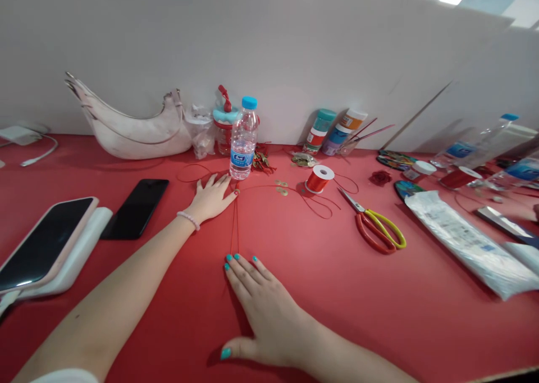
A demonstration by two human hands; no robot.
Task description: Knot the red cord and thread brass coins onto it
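A thin red cord (234, 226) lies stretched straight on the red table (320, 293), running away from me. My left hand (211, 198) rests flat, fingers spread, its fingertips pressing the far end of the cord beside a water bottle (243, 138). My right hand (261, 310) lies flat with fingers out, its fingertips on the near end of the cord. More red cord loops off to a red spool (319, 179). Small brass coins (281, 187) lie by the cord.
Scissors (377, 226) with red and yellow handles lie right of the spool. Two phones (135, 208) (40, 242) sit at left, a white bag (126, 130) at the back. A plastic packet (463, 240), bottles and glue tubes (337, 131) crowd the right and back.
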